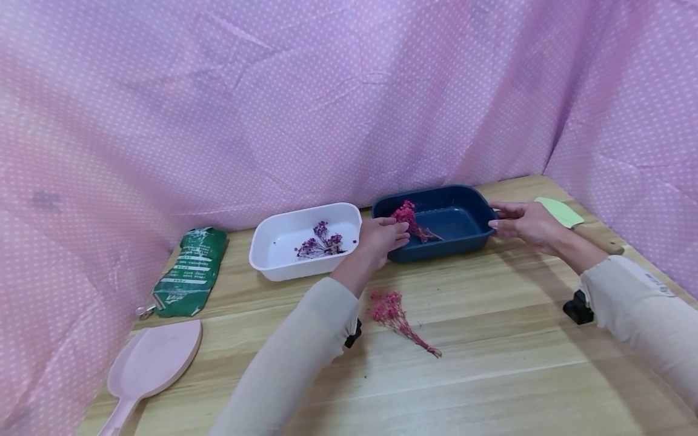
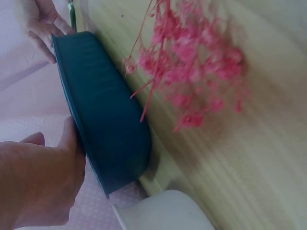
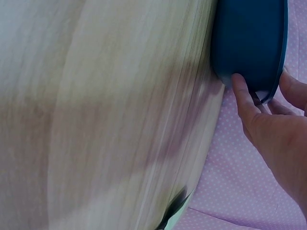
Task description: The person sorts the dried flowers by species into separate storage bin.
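Soft, even pinkish light; both wrist views blurred, head view edge-warped.

Two trays point(image 1: 436, 249) point(image 1: 272, 260); three flower sprigs point(image 1: 400, 320) point(image 1: 410, 219) point(image 1: 322, 242).
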The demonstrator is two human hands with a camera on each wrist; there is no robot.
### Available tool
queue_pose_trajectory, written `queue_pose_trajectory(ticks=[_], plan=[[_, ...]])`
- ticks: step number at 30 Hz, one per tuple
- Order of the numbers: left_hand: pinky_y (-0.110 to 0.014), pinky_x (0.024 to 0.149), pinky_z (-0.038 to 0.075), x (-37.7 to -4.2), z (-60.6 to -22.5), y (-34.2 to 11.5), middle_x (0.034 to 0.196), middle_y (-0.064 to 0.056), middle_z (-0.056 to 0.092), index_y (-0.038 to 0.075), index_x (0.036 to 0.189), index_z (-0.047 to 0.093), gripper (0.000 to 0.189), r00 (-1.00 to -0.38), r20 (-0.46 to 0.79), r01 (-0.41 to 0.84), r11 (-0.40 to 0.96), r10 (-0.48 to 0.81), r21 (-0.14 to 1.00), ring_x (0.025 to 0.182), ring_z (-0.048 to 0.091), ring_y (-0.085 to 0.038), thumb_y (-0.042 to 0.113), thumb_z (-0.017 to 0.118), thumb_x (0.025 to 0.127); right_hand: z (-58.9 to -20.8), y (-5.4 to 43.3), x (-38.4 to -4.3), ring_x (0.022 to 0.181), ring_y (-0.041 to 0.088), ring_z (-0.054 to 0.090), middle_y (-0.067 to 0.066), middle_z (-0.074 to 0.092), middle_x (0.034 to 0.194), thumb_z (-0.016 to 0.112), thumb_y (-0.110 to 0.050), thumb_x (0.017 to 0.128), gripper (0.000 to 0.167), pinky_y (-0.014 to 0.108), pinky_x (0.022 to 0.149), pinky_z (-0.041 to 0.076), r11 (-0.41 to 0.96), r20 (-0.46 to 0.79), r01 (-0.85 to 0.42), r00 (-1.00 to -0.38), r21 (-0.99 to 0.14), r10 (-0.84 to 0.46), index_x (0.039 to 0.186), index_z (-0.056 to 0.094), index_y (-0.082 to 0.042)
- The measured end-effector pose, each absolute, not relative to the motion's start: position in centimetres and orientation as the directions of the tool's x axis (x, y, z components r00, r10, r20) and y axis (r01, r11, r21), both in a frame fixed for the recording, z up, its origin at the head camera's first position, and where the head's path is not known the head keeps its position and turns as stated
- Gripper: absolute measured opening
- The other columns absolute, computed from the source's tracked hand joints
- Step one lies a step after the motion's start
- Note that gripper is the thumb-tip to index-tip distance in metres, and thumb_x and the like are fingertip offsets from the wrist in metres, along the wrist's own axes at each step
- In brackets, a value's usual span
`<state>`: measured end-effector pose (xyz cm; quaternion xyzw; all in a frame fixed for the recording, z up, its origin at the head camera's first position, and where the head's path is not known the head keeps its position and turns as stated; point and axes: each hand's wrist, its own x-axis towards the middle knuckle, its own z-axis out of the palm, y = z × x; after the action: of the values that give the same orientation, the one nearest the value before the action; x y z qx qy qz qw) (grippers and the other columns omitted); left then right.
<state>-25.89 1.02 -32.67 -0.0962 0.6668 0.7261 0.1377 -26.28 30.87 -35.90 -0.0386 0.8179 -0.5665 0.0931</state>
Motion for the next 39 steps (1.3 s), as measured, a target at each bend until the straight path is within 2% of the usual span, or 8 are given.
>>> queue_pose_trajectory(ticks=[4, 7, 10, 18, 23, 27, 34, 39], plan=[[-0.032, 0.083, 0.058, -24.7, -32.5, 0.9, 0.118, -0.021, 0.064, -0.004, 0.125, 0.057, 0.036, -0.939, -0.334, -0.341, -0.097, 0.08, 0.935, 0.099, 0.067, -0.03, 0.008, 0.065, 0.092, -35.8, 30.9, -26.2, 0.091, -0.011, 0.055, 0.033, 0.031, 0.146, 0.063, -0.012, 0.094, 0.069, 0.03, 0.088, 0.055, 0.358, -0.117, 0.05, -0.979, -0.932, -0.168, 0.15, 0.025, 0.001], [-0.032, 0.079, 0.059, -23.6, -32.2, 0.5, 0.108, -0.019, 0.067, -0.001, 0.115, 0.062, 0.027, -0.938, -0.334, -0.343, -0.109, 0.093, 0.933, 0.091, 0.069, -0.027, 0.012, 0.066, 0.092, -35.8, 31.0, -26.3, 0.092, -0.011, 0.056, 0.032, 0.032, 0.145, 0.063, -0.012, 0.094, 0.069, 0.031, 0.089, 0.055, 0.35, -0.12, 0.055, -0.979, -0.935, -0.168, 0.149, 0.026, 0.002], [-0.031, 0.076, 0.06, -22.4, -31.8, -0.3, 0.099, -0.014, 0.068, 0.001, 0.11, 0.064, 0.023, -0.94, -0.326, -0.337, -0.116, 0.102, 0.934, 0.09, 0.069, -0.027, 0.016, 0.066, 0.092, -35.9, 31.0, -26.3, 0.094, -0.007, 0.058, 0.031, 0.033, 0.144, 0.064, -0.013, 0.093, 0.069, 0.033, 0.09, 0.054, 0.33, -0.115, 0.053, -0.979, -0.942, -0.171, 0.149, 0.026, 0.003], [-0.033, 0.078, 0.059, -19.2, -31.0, -3.5, 0.103, -0.017, 0.068, -0.001, 0.118, 0.06, 0.034, -0.944, -0.301, -0.313, -0.08, 0.134, 0.946, 0.093, 0.069, -0.029, 0.023, 0.063, 0.095, -35.9, 31.0, -26.1, 0.094, -0.004, 0.06, 0.028, 0.036, 0.141, 0.063, -0.011, 0.094, 0.068, 0.034, 0.091, 0.054, 0.32, -0.115, 0.054, -0.978, -0.946, -0.175, 0.149, 0.026, 0.003], [-0.036, 0.086, 0.057, -17.5, -31.7, -5.6, 0.108, -0.019, 0.065, -0.004, 0.12, 0.057, 0.034, -0.935, -0.318, -0.329, -0.05, 0.154, 0.943, 0.097, 0.067, -0.03, 0.021, 0.059, 0.097, -35.8, 31.0, -26.1, 0.095, 0.0, 0.063, 0.005, 0.057, 0.121, 0.065, -0.011, 0.093, 0.07, 0.033, 0.09, 0.054, 0.287, -0.121, 0.067, -0.977, -0.956, -0.176, 0.149, 0.026, 0.004], [-0.039, 0.089, 0.055, -16.3, -32.8, -7.0, 0.115, -0.022, 0.062, -0.005, 0.123, 0.055, 0.036, -0.924, -0.352, -0.359, -0.025, 0.149, 0.933, 0.101, 0.066, -0.031, 0.021, 0.057, 0.098, -35.7, 31.0, -26.0, 0.095, 0.002, 0.064, -0.01, 0.061, 0.108, 0.066, -0.01, 0.091, 0.071, 0.033, 0.089, 0.055, 0.256, -0.127, 0.079, -0.976, -0.963, -0.176, 0.149, 0.026, 0.004], [-0.036, 0.083, 0.058, -14.8, -34.1, -8.3, 0.121, -0.024, 0.06, -0.005, 0.129, 0.051, 0.042, -0.892, -0.43, -0.434, -0.002, 0.138, 0.901, 0.104, 0.065, -0.034, 0.023, 0.058, 0.098, -35.8, 31.0, -26.1, 0.095, 0.002, 0.064, -0.005, 0.06, 0.113, 0.065, -0.009, 0.092, 0.07, 0.034, 0.089, 0.055, 0.275, -0.113, 0.062, -0.978, -0.959, -0.175, 0.148, 0.026, 0.005], [-0.036, 0.08, 0.059, -13.8, -35.1, -8.6, 0.115, -0.024, 0.063, -0.008, 0.128, 0.051, 0.04, -0.881, -0.443, -0.449, 0.007, 0.167, 0.894, 0.097, 0.067, -0.031, 0.018, 0.057, 0.098, -35.6, 30.9, -26.0, 0.094, 0.003, 0.064, -0.011, 0.063, 0.106, 0.065, -0.009, 0.092, 0.071, 0.034, 0.089, 0.055, 0.254, -0.121, 0.073, -0.977, -0.964, -0.178, 0.148, 0.025, 0.005]])
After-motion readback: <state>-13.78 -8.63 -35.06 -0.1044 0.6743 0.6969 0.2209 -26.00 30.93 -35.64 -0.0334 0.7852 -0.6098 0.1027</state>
